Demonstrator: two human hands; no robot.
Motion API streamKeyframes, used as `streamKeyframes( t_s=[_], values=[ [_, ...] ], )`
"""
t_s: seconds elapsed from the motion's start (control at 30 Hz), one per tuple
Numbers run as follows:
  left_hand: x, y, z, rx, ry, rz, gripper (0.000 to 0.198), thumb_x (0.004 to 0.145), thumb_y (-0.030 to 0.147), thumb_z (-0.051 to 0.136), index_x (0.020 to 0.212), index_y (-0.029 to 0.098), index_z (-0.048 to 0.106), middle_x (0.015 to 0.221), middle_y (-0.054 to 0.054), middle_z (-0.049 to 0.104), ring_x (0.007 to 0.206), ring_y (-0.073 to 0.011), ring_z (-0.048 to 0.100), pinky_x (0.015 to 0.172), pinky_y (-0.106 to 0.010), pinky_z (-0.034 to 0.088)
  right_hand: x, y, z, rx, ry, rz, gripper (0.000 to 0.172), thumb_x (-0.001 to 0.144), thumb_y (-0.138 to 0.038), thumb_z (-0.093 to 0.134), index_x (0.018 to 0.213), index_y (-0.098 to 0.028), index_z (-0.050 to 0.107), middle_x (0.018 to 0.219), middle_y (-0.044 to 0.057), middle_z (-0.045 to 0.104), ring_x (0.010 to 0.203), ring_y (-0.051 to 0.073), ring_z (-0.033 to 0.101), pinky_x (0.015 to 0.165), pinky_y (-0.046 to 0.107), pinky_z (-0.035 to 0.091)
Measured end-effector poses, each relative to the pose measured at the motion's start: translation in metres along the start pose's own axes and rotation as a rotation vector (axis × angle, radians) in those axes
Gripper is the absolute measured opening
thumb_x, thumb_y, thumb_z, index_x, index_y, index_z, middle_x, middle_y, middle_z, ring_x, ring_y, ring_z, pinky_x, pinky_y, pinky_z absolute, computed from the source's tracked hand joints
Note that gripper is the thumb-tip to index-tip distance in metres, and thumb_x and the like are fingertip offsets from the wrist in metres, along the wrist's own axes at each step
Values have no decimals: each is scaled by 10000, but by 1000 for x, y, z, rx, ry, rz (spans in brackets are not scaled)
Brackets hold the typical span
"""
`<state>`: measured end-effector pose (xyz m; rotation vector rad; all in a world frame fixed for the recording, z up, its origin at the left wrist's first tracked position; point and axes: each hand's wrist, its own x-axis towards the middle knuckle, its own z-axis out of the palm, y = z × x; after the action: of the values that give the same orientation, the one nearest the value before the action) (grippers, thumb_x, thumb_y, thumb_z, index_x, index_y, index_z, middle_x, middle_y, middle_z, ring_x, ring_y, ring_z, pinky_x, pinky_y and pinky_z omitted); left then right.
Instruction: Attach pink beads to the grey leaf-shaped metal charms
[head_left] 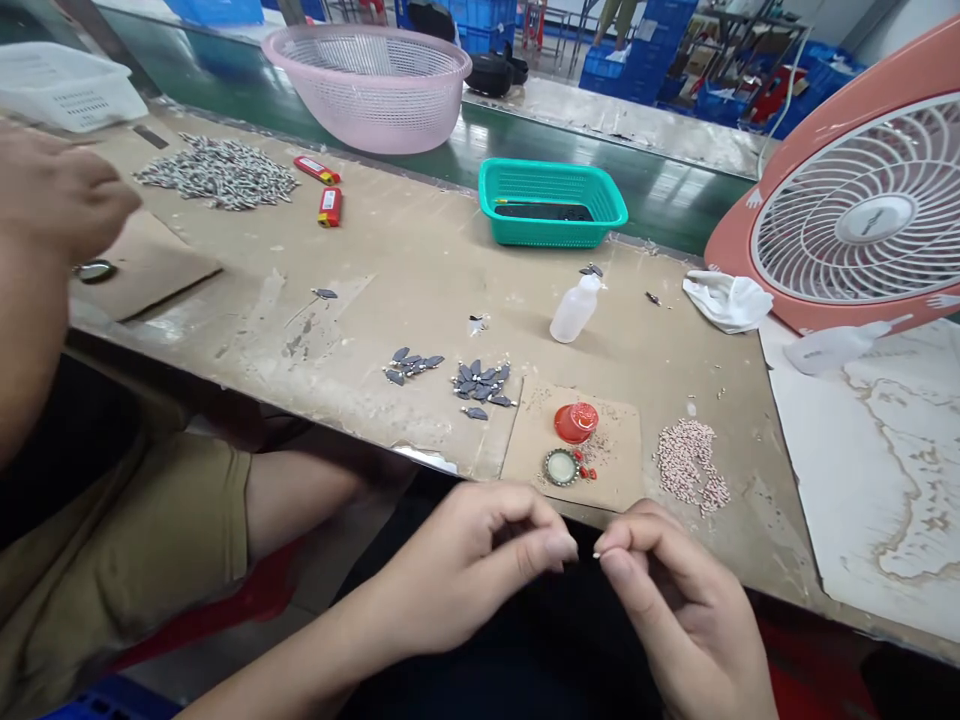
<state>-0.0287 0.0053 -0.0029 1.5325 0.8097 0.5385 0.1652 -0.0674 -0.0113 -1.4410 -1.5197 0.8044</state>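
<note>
My right hand [675, 610] pinches a tiny pale bead [597, 554] between its fingertips, just off the bench's front edge. My left hand [472, 565] faces it with curled fingers, a small gap apart, and anything inside those fingers is hidden. Just beyond my hands, a cardboard pad [615, 450] carries a red cap [576, 422] and a round shallow lid [562, 466]. A heap of pinkish beads [688, 465] lies to its right. Grey leaf-shaped charms [478, 387] lie to its left.
A co-worker's hand [64, 190] is at the far left, beside a heap of metal pieces [217, 172]. Red lighters [330, 206], a plastic bottle [575, 308], a teal basket [553, 203], a pink colander [367, 90] and a fan [862, 210] occupy the bench area.
</note>
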Motion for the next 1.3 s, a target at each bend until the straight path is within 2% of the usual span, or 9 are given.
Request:
streamKeyframes(
  t_s=[0.1,0.17,0.23,0.33,0.5,0.63,0.83,1.1,1.3],
  values=[
    [2,-13,-27,485,359,244,104,943,226,616,893,183,696,854,-20,703,809,-156,632,777,-274,483,6,2,-3,-35,133,61,84,952,-281,584,899,-254,643,801,-20,610,725,106,575,622,192,472],
    [6,-22,-46,817,484,323,109,921,230,643,985,191,721,966,-58,708,927,-222,627,859,-350,476,13,3,-6,-28,182,111,90,955,-307,588,909,-256,646,803,-22,602,713,104,554,613,198,456],
    [11,-29,-59,1038,465,319,180,922,274,642,1061,210,736,1023,-73,697,966,-264,617,858,-389,477,22,5,-8,-13,198,161,127,955,-343,588,888,-251,643,761,-29,580,668,102,524,580,213,423],
    [18,-34,-68,1131,388,314,194,949,310,604,1045,230,752,986,-54,692,905,-249,629,777,-364,489,36,6,-10,-22,203,208,189,949,-393,588,850,-239,634,717,-27,571,641,112,508,546,241,374],
    [22,-34,-69,1059,368,320,195,973,277,566,986,203,747,916,-46,673,858,-222,635,754,-347,494,54,6,-10,-169,192,174,215,954,-391,573,826,-236,648,664,-31,554,627,123,504,565,268,369],
    [20,-34,-69,851,421,380,142,971,179,548,963,177,689,916,-40,657,861,-179,630,785,-299,501,62,6,-9,-375,181,44,171,961,-326,574,842,-237,659,704,-32,561,659,119,511,620,270,396],
    [15,-33,-64,581,465,418,145,950,122,568,993,227,658,903,13,678,834,-128,639,750,-228,504,69,4,-6,-586,148,-147,121,960,-216,574,866,-191,647,728,-19,556,685,115,505,637,265,391],
    [9,-31,-58,362,471,226,216,917,157,640,1056,299,724,1028,37,736,957,-133,683,866,-191,535,71,8,-8,-819,150,-336,77,956,-196,580,914,-181,642,750,18,595,713,156,503,681,305,422],
    [6,-33,-56,56,542,38,73,839,305,759,902,267,758,794,25,760,657,-125,689,577,-160,551,70,9,-7,-835,143,-355,69,961,-187,573,949,-192,640,746,20,594,715,163,512,696,317,441]
  ],
)
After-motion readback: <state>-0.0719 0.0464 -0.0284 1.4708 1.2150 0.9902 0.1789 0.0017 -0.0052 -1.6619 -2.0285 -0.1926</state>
